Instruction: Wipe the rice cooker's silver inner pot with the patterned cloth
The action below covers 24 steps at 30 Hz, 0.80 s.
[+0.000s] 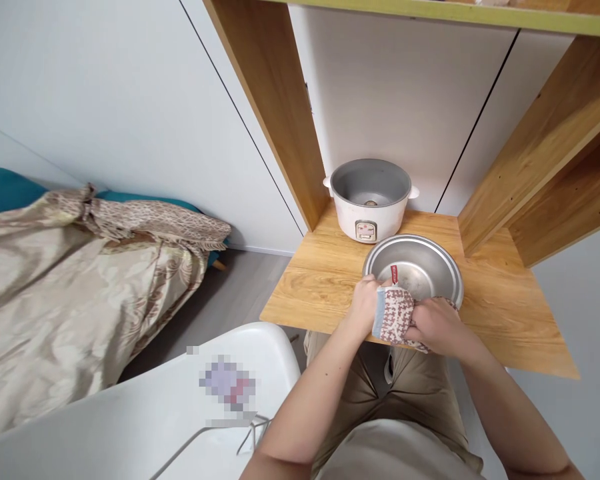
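Observation:
A patterned brown-and-white cloth (398,315) with a pale blue edge and a small red tag hangs over the near rim of a silver metal inner pot (416,270). My left hand (366,300) is closed on the cloth's left end at the pot's near left rim; some of its fingers are hidden behind the cloth. Bunched cloth is gripped in my right hand (439,325), at the near right rim. Behind the pot stands a white rice cooker body (347,215), lidless, with a grey interior and a front switch.
The wooden desk (510,320) has upright boards (275,100) at its back and a shelf edge (455,19) overhead. To the left are a white chair (155,400) and a bed with rumpled beige bedding (100,287). My legs are under the desk's front edge.

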Tool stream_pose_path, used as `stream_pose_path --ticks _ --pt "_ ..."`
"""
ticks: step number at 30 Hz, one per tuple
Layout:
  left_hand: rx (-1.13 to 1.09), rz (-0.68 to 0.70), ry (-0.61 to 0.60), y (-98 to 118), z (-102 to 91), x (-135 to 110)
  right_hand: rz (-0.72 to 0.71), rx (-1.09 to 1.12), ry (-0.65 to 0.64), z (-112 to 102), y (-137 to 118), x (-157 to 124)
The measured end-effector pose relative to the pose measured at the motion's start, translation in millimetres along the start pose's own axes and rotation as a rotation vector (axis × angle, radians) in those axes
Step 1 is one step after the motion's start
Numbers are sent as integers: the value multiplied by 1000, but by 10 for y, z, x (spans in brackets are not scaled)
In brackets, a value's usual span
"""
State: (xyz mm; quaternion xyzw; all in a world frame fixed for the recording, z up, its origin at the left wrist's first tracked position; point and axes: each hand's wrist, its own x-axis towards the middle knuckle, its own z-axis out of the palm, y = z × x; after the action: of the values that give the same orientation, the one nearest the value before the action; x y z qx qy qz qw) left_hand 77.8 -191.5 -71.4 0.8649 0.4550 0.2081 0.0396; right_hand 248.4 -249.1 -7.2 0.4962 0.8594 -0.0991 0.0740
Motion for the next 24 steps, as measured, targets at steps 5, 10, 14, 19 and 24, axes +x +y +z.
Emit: stream_pose_path --ticks 5,10,14,19,24 --pt "25 50 -25 -16 -29 -1 -59 34 -9 -8 62 -20" --pt "41 61 -33 5 -96 -7 -62 33 -55 -27 149 -19" --pt "15 57 -35 -17 -98 15 -38 14 -32 -35 93 -1" --pt "-79 92 4 -53 -84 55 -7 0 6 -46 8 4" --pt "-138 162 25 -23 -147 53 52 8 10 -27 -44 15"
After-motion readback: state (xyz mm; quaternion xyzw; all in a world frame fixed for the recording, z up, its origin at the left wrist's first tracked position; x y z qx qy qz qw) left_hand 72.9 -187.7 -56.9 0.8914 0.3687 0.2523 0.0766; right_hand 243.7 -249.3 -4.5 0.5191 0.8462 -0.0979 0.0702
